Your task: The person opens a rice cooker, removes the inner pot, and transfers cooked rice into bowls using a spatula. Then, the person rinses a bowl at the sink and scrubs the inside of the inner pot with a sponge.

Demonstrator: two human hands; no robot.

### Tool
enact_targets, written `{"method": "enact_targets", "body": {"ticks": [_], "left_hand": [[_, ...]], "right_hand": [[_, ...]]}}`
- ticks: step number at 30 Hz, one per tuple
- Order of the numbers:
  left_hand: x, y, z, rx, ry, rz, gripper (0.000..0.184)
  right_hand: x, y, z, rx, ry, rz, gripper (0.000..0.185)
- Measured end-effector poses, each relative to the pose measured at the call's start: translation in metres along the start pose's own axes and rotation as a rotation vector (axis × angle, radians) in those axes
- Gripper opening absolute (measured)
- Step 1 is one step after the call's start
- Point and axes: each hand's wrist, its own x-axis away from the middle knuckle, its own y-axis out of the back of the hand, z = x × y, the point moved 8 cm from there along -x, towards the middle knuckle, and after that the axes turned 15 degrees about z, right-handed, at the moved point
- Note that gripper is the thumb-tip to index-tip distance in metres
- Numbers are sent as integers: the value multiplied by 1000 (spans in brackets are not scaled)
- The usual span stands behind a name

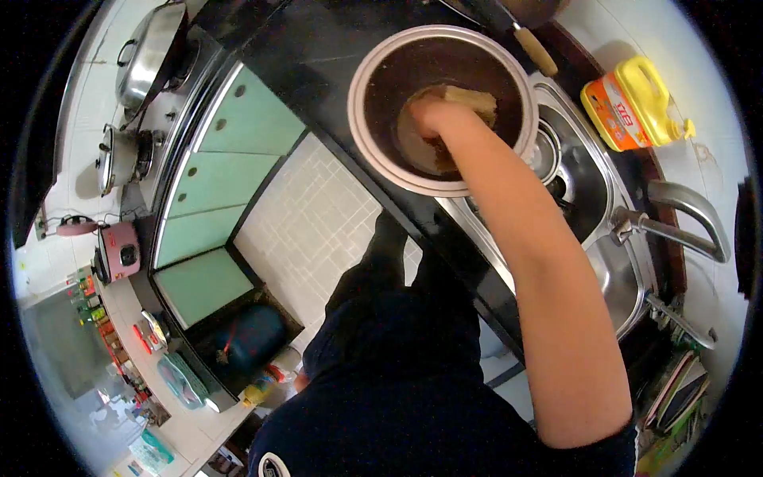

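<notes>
The black counter point(310, 56) runs along the person's front, its front edge slanting past their legs, and a bare stretch of it lies to the left of the pot. The steel sink point(608, 253) is set into the same counter to the right of the pot, and the pale tiled floor point(318, 199) opens out beyond the front edge. The big pot point(357, 119), dark inside with a pinkish rim, stands close to the counter's front edge, and its rim overlaps the near end of the sink in this view.

The right hand point(429, 117) is down inside the pot, near the bottom, beside a yellowish pad point(473, 101). The fingers are hidden, so whether they grip anything cannot be told. Only a sliver of the left hand point(300, 383) shows at the person's left side; its grip cannot be told either.

The forearm crosses the pot's rim and covers part of the sink. A curved faucet point(691, 211) reaches over the sink from the back. A yellow jug point(632, 103) stands behind the sink near the wall, a metal bowl point(547, 155) sits in the sink beside the pot, and a wooden handle point(536, 52) juts toward the pot's far rim.
</notes>
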Motion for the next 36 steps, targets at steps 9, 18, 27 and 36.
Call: {"method": "enact_targets", "body": {"ticks": [9, 18, 27, 36], "left_hand": [[1, 11, -23, 20, 18, -20, 16], [-34, -9, -159, 391, 8, -76, 14], [-99, -41, -228, -641, -619, 221, 33], [-186, -49, -320, -264, -745, 88, 21]], "right_hand": [[-10, -16, -5, 66, 32, 100, 37], [-12, -14, -18, -245, -7, -78, 36], [-19, -18, -24, -107, -56, -102, 33], [95, 50, -40, -160, -18, -370, 32]]}}
